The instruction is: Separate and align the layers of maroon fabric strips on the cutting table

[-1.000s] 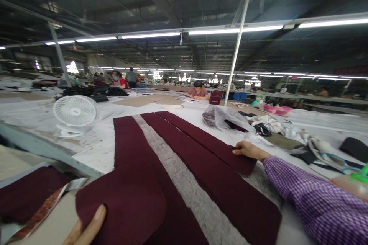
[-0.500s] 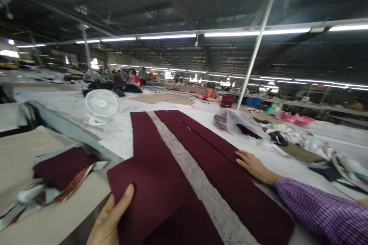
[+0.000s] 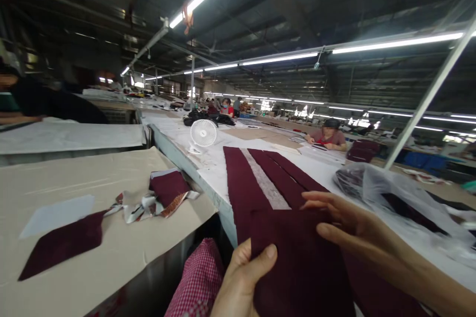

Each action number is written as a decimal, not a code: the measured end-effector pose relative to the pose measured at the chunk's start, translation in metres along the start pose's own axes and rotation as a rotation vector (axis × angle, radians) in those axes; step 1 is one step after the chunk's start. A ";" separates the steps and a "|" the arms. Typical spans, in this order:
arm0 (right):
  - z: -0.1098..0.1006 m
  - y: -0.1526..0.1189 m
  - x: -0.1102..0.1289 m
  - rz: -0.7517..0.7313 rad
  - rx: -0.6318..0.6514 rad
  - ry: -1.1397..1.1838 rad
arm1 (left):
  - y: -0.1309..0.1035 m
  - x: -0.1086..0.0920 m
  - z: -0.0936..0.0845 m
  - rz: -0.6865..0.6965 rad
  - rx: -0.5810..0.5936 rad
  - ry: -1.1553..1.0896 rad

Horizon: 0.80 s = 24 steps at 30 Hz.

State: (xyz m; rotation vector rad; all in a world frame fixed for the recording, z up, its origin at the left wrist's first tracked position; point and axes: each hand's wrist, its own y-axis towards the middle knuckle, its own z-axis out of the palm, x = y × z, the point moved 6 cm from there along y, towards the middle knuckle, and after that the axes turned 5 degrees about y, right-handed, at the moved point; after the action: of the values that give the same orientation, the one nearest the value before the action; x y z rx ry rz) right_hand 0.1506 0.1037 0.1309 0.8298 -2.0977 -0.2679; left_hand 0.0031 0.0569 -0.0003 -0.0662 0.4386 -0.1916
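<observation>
pinched at its left edge by the left hand (image 3: 243, 277), a flat maroon fabric panel (image 3: 303, 262), likely light, limp and best taken by opposite edges, is held over long maroon fabric strips (image 3: 243, 183), near the finger-parted right hand (image 3: 347, 225).

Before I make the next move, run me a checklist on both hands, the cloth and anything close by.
1. Left hand gripping the held maroon panel: ok, thumb on top near the panel's left edge.
2. Right hand gripping the panel: not ok, fingers spread, not closed on it.
3. Right fingers touching the panel: cannot tell.
4. White fan clear of the maroon strips: ok, it stands apart to their left.
5. Plastic bag clear of the strips: ok, white tabletop shows between.
6. Number of layers in the held panel: cannot tell.
</observation>
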 end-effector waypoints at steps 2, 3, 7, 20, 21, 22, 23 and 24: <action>0.006 0.007 0.011 0.019 -0.007 0.029 | 0.001 0.001 0.002 0.006 -0.002 0.027; 0.007 0.009 0.015 -0.011 -0.021 -0.015 | 0.001 0.000 0.002 0.017 -0.016 0.043; 0.005 0.011 0.033 -0.287 -0.111 -0.318 | 0.004 -0.002 0.009 0.066 0.018 0.105; 0.019 -0.023 0.044 -0.860 -0.174 -0.710 | 0.025 0.016 -0.001 0.016 -0.065 0.033; 0.019 -0.022 0.042 -0.801 -0.134 -0.593 | 0.025 0.015 -0.001 0.016 -0.077 0.032; 0.019 -0.020 0.039 -0.725 -0.109 -0.498 | 0.023 0.015 0.000 0.013 -0.082 0.035; 0.018 -0.018 0.034 -0.643 -0.106 -0.440 | 0.021 0.014 0.002 0.007 -0.086 0.035; 0.016 -0.015 0.030 -0.572 -0.122 -0.415 | 0.019 0.013 0.004 0.001 -0.088 0.034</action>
State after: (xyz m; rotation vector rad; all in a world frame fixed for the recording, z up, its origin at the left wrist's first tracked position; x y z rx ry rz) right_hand 0.1327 0.0714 0.1325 1.3809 -2.1377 -0.9298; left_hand 0.0202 0.0734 -0.0039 -0.1494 0.4813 -0.1726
